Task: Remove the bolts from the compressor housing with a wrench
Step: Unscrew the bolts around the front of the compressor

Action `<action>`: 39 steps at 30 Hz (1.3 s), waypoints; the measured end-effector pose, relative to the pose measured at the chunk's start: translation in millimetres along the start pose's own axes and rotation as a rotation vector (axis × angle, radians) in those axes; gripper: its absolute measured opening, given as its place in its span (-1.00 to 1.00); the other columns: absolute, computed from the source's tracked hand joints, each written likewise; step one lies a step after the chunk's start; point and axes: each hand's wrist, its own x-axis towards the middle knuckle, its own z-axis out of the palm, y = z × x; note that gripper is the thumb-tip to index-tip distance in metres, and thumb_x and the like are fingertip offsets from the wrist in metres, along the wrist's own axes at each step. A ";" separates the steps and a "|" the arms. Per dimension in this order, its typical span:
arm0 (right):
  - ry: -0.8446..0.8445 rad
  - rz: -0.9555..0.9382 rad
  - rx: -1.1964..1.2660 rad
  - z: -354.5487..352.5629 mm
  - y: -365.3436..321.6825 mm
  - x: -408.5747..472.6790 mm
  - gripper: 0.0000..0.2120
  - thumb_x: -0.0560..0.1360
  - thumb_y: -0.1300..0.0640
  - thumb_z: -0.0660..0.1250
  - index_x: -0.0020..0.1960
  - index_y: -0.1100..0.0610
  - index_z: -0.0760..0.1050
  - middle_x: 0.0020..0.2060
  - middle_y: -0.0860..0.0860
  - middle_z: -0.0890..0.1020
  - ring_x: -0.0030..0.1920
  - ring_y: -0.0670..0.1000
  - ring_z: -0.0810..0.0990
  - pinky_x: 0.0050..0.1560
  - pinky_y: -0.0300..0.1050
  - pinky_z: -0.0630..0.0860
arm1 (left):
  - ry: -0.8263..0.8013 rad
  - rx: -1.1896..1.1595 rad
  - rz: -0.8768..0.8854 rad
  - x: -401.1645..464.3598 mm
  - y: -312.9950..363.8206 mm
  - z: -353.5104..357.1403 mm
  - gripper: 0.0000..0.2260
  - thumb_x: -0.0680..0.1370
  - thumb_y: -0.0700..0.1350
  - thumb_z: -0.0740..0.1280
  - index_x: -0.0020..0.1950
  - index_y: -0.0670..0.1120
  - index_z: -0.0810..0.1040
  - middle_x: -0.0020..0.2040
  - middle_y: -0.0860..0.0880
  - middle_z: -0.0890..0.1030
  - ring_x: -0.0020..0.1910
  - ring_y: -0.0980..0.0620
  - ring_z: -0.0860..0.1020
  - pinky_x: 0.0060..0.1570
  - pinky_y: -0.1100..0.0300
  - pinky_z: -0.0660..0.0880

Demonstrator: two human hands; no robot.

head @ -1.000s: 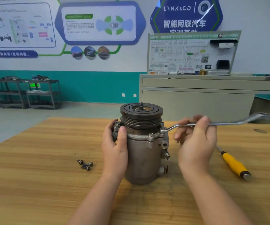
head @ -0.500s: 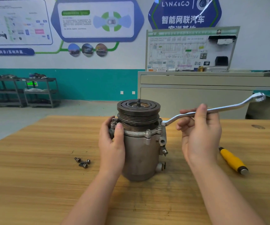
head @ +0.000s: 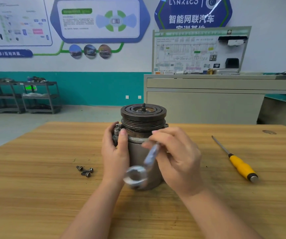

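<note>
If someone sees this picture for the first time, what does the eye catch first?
The compressor stands upright mid-table, the left hand gripping its side. The right hand holds a blurred wrench in front of it. Three loose bolts lie to the left, a yellow-handled screwdriver to the right.

Automotive training workshop: car-technology wall posters point(head: 97, 19), wiring-diagram board point(head: 199, 50), parts shelving point(head: 23, 97), wooden workbench point(head: 35, 187).

on the wooden table point(head: 35, 195): compressor point(head: 143, 118), one, upright; loose bolts point(head: 85, 171), three, in a small cluster; wrench point(head: 142, 168), one, blurred; yellow-handled screwdriver point(head: 240, 167), one. hands, two: left hand point(head: 114, 154), right hand point(head: 178, 159). metal shelf carts point(head: 35, 97) by far wall, two.
</note>
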 end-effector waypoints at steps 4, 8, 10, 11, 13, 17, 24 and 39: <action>0.388 0.477 0.303 0.8 -1.3 7.7 -0.80 0.64 0.02 0.05 -0.10 0.04 0.35 -0.31 -0.03 0.56 -0.47 -0.05 0.47 -0.38 -0.30 0.42 | -0.020 0.001 -0.018 -2.0 0.6 -1.9 -0.65 0.49 0.13 0.17 0.23 0.06 0.44 0.15 0.10 0.56 0.12 0.30 0.49 0.12 0.42 0.38; 0.519 1.172 0.693 -13.2 26.9 27.7 -0.79 0.68 0.11 0.01 -0.04 0.10 0.36 -0.47 -0.03 0.59 -0.57 -0.04 0.47 -0.51 -0.28 0.42 | -0.028 -0.011 -0.028 -3.0 3.7 -0.8 -0.62 0.49 0.12 0.17 0.25 0.01 0.44 0.16 0.06 0.56 0.17 0.19 0.50 0.18 0.27 0.39; 0.430 1.397 0.931 -22.0 39.8 34.7 -0.80 0.67 0.15 0.05 -0.03 0.15 0.41 -0.45 0.03 0.61 -0.55 -0.06 0.51 -0.51 -0.29 0.45 | -0.022 -0.005 -0.027 -3.0 4.7 -0.5 -0.63 0.49 0.12 0.17 0.24 0.02 0.44 0.16 0.06 0.56 0.17 0.18 0.50 0.19 0.25 0.39; 0.393 1.437 1.002 -24.4 42.7 35.6 -0.79 0.66 0.17 0.06 -0.03 0.17 0.43 -0.43 0.06 0.62 -0.52 -0.06 0.53 -0.49 -0.29 0.47 | -0.022 -0.003 -0.028 -3.1 4.6 -0.8 -0.63 0.50 0.12 0.17 0.24 0.02 0.44 0.16 0.05 0.56 0.17 0.17 0.50 0.19 0.24 0.39; 0.413 1.419 1.080 -26.0 44.1 33.6 -0.79 0.66 0.18 0.06 -0.05 0.18 0.43 -0.40 0.08 0.64 -0.48 -0.04 0.58 -0.45 -0.28 0.51 | -0.024 0.001 -0.026 -3.6 3.9 -1.4 -0.63 0.50 0.12 0.17 0.24 0.02 0.44 0.16 0.04 0.56 0.17 0.17 0.50 0.19 0.24 0.39; 0.554 1.235 0.966 -26.9 40.6 32.2 -0.81 0.66 0.13 0.10 -0.07 0.15 0.38 -0.37 0.06 0.66 -0.45 -0.06 0.59 -0.40 -0.25 0.53 | -0.025 0.004 -0.024 -3.3 3.8 -1.1 -0.63 0.50 0.13 0.16 0.24 0.03 0.44 0.16 0.07 0.56 0.15 0.25 0.49 0.14 0.37 0.39; 0.403 0.883 0.519 -23.4 21.4 31.4 -0.87 0.64 0.17 0.16 -0.08 0.06 0.40 -0.31 0.01 0.66 -0.47 -0.05 0.58 -0.39 -0.19 0.53 | -0.021 0.013 -0.017 -3.4 2.0 -1.4 -0.60 0.51 0.13 0.16 0.28 0.00 0.45 0.18 0.06 0.56 0.17 0.22 0.49 0.16 0.30 0.39; 0.016 0.076 0.072 -7.7 4.7 4.2 -0.96 0.56 0.17 0.31 0.01 0.08 0.50 -0.21 -0.10 0.56 -0.22 -0.18 0.54 -0.18 -0.34 0.44 | -0.024 0.005 -0.030 -3.1 3.0 -0.9 -0.60 0.49 0.13 0.17 0.26 -0.01 0.43 0.20 -0.04 0.55 0.20 0.08 0.50 0.26 0.14 0.42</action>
